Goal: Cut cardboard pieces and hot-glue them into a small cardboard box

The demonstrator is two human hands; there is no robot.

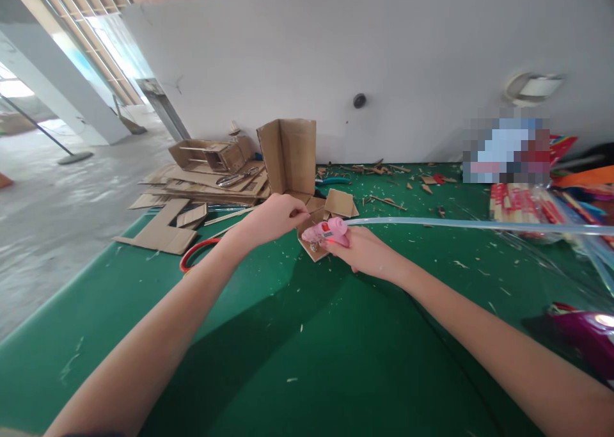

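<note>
My right hand (pixel 367 250) is wrapped round a pink hot glue gun (pixel 326 232), its nozzle pointing left. A long clear glue stick (pixel 432 222) runs out of the gun's back to the right. Below the nozzle lies a small cardboard piece (pixel 314 253) on the table. My left hand (pixel 278 218) is at the left of the gun, fingers pinched together by the edge of the small cardboard; whether anything is between them is hidden. Just behind stands a folded upright cardboard piece (pixel 297 155).
Cardboard sheets (pixel 201 181), a small cardboard structure (pixel 211 155) and red-handled scissors (pixel 194 254) lie left on the green table (pixel 268 360). Scraps (pixel 384 168) and teal-handled pliers (pixel 333 181) are at the back. Packaged sticks (pixel 515 206) and a purple object (pixel 585 334) are right.
</note>
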